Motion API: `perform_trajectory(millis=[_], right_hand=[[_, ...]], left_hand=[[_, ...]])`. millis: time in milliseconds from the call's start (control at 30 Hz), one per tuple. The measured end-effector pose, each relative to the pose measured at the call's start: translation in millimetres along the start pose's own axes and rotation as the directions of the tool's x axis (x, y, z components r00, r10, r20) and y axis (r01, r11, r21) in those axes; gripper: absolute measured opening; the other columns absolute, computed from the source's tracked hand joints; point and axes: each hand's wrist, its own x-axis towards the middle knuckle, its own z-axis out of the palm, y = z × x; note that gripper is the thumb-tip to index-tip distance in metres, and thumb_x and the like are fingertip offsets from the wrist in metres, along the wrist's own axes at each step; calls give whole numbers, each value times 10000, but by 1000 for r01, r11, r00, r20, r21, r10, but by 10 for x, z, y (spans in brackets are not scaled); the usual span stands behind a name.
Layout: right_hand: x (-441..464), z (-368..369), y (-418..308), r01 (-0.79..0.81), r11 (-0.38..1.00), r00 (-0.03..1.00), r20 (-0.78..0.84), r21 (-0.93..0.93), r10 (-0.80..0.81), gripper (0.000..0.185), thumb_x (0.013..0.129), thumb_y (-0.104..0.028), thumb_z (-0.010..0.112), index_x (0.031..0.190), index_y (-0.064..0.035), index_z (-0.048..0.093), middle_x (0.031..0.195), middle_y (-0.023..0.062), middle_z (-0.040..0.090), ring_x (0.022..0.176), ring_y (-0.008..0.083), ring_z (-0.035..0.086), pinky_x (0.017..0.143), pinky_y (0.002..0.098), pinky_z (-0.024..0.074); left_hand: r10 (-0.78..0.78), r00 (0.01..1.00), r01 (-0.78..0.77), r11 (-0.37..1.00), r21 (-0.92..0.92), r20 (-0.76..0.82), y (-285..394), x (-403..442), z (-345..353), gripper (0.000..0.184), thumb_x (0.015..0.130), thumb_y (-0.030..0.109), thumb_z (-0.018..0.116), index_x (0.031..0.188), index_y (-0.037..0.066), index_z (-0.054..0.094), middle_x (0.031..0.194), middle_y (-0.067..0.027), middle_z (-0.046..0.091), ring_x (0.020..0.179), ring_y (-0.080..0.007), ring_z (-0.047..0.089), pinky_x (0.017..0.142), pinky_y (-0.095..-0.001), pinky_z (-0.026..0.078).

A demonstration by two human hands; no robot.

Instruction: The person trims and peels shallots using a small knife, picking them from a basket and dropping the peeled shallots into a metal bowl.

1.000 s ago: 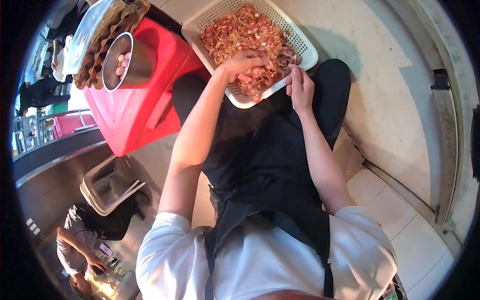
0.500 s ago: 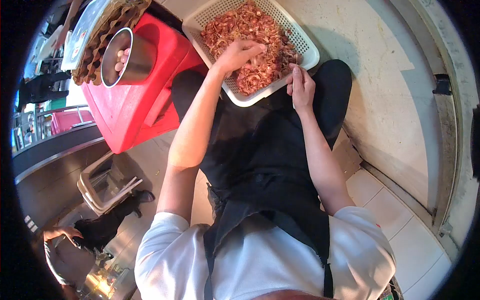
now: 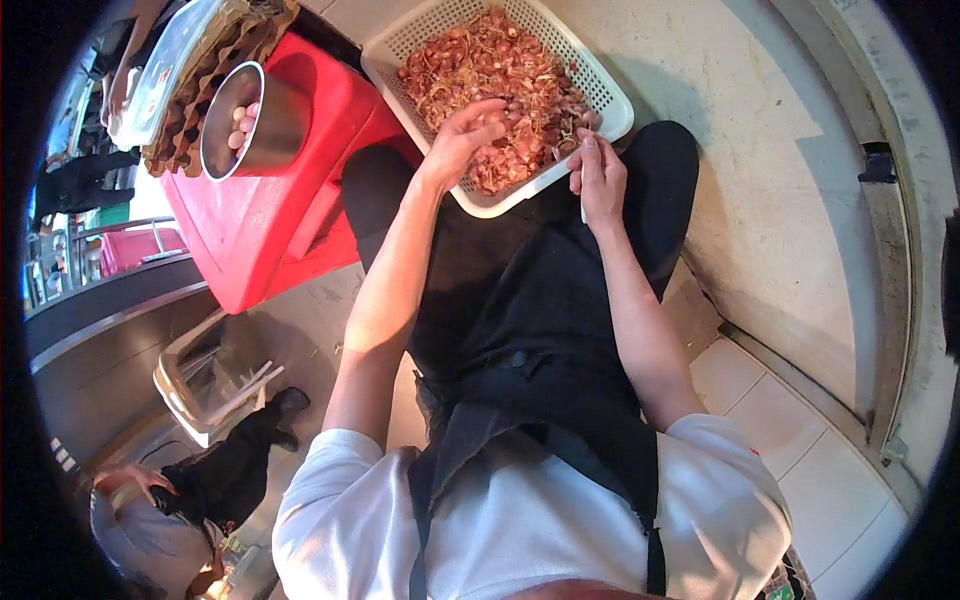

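Observation:
A white perforated basket (image 3: 487,207) rests across my knees, with many small reddish shallots (image 3: 480,70) and loose papery skins inside. My left hand (image 3: 465,138) hovers over the near left part of the shallots, its fingers apart and nothing visible between them. At the basket's near right edge is my right hand (image 3: 600,180), its fingers closed with the thumb against the forefinger. A thin, pale handle-like piece shows below its palm; the rest is hidden by the fingers.
To the left, a metal pot (image 3: 270,125) with several pinkish round pieces stands on a red box (image 3: 240,230), beside brown egg trays (image 3: 190,120). A pale wall (image 3: 770,200) is at the right. Other people are at the far left and lower left, near a stool (image 3: 185,400).
My left hand has drawn back slightly toward the basket's left side and its fingers have spread. My right hand has hardly moved. The person at the lower left has shifted.

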Motion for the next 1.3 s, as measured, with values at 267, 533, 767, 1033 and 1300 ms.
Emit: perform_trajectory(millis=[267, 533, 767, 1033, 1300], right_hand=[[-79, 147, -134, 5, 1000, 997, 79, 11, -6, 322, 1019, -252, 483, 1138, 15, 616, 673, 22, 575, 474, 53, 464, 434, 219, 381], [-133, 265, -214, -84, 996, 988, 132, -6, 84, 382, 1022, -298, 475, 1203, 18, 591, 704, 34, 580, 489, 54, 473, 442, 214, 370], [-194, 378, -228, -75, 996, 987, 145, 40, 68, 285, 1013, -259, 506, 1108, -17, 622, 660, 12, 568, 476, 43, 467, 433, 211, 378], [-352, 505, -166, 148, 980, 988, 73, -134, -140, 335, 971, -216, 555, 1223, 4, 540, 677, 44, 637, 557, 104, 594, 535, 278, 484], [-338, 504, -214, 145, 965, 976, 193, -218, -103, 311, 967, -216, 559, 1175, 14, 562, 690, 55, 655, 593, 126, 631, 552, 284, 488]], left_hand=[[102, 993, -99, 994, -51, 63, -52, -27, 39, 389, 884, 18, 642, 1267, 15, 571, 1064, -37, 620, 927, -113, 591, 816, -269, 514], [104, 993, -108, 989, -102, -49, -37, -70, 175, 227, 923, 111, 643, 1126, 24, 590, 863, -13, 592, 748, -84, 568, 640, -237, 495], [14, 999, -8, 993, 118, -51, -165, -13, 64, 323, 1004, 304, 534, 1149, 20, 587, 803, -27, 593, 603, -80, 536, 499, -219, 430], [14, 998, -33, 960, -278, -68, -112, -166, 237, 335, 1002, 157, 513, 1274, -39, 497, 1080, -117, 639, 929, -197, 635, 748, -281, 560], [74, 994, -103, 907, -409, -85, -229, -315, 255, 336, 964, 126, 586, 1242, -50, 519, 1072, -128, 639, 948, -194, 648, 789, -293, 568]])
